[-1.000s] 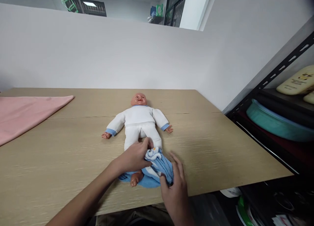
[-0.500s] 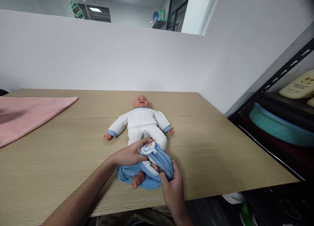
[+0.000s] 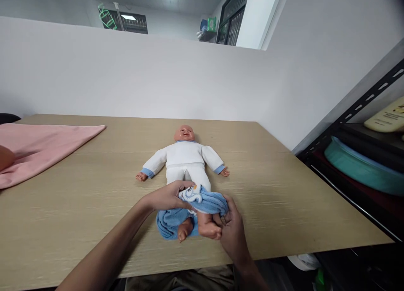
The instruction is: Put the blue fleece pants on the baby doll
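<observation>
1. Right hand (image 3: 234,230): fingers curled, gripping one end of the blue garment (image 3: 211,202), just beside a bare foot (image 3: 210,231) of the doll (image 3: 185,154).
2. Left hand (image 3: 172,195): partly closed, pinching the garment's white patterned edge.
3. Blue garment: bunched about the doll's lower legs.
4. Doll: face-up on the bench (image 3: 268,190), arms spread.
5. Pink cloth (image 3: 53,144): on the bench's left, well apart.

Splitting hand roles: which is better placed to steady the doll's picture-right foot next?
Probably the right hand: it is at one end of the blue cloth, close beside that foot. The left hand is farther off, at the cloth's white-patterned part.
</observation>
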`<state>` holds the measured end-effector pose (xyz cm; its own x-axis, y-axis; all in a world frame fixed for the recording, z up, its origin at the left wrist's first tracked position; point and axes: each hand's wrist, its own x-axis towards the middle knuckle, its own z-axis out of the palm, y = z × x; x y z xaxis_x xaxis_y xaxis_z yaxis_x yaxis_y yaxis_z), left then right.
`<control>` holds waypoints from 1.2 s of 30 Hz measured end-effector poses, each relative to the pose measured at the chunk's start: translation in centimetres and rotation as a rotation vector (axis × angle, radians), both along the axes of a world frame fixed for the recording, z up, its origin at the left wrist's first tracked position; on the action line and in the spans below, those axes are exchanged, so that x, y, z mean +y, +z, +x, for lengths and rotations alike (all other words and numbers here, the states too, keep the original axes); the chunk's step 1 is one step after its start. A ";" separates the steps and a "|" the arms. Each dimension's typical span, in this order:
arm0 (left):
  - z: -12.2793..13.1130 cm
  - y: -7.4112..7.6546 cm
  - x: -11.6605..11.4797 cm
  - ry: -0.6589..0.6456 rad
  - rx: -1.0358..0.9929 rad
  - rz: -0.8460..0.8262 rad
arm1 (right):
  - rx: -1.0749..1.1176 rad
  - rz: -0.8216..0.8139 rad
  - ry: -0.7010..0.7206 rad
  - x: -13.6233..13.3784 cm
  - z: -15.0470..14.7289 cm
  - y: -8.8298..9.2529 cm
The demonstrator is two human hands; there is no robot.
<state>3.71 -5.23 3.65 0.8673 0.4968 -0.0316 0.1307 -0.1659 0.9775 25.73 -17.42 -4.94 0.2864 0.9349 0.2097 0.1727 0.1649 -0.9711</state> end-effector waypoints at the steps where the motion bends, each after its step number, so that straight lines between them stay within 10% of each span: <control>1: 0.0 0.1 0.0 0.002 -0.006 0.003 | 0.029 -0.048 0.056 0.5 0.8 0.0; 7: 0.1 -0.3 -0.3 0.208 0.094 0.162 | -0.018 -0.196 0.421 2.2 4.2 3.1; 12: 0.4 0.0 -1.7 0.384 0.201 0.371 | -0.182 -0.072 0.457 3.9 3.9 6.7; 23: -5.9 -1.0 -6.0 0.531 0.271 0.239 | -0.035 -0.187 0.302 10.9 3.9 3.6; 36: -4.7 -4.2 -1.5 0.814 0.224 0.412 | -0.371 0.049 0.393 11.5 1.5 6.3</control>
